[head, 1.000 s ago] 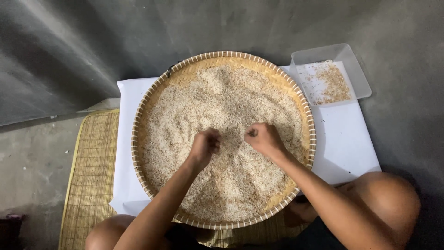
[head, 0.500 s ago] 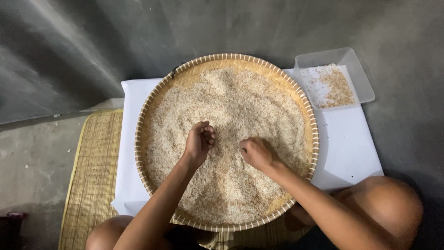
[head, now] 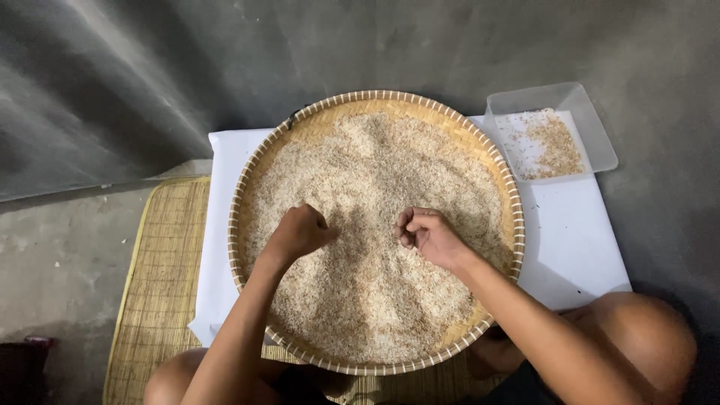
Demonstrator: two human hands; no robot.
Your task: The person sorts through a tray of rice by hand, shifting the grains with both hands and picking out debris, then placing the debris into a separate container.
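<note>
both hands (head: 367, 234) curled loosely over rice (head: 375, 225) (round woven tray (head: 247, 187)), grasp unclear.

— What's lying under it all?

— A white cloth (head: 570, 247) is covering the floor, and a woven straw mat (head: 161, 285) is sticking out at its left edge.

— And at the far right corner?

— A clear plastic tray (head: 592, 127) is sitting there, holding brownish husks (head: 559, 142).
</note>
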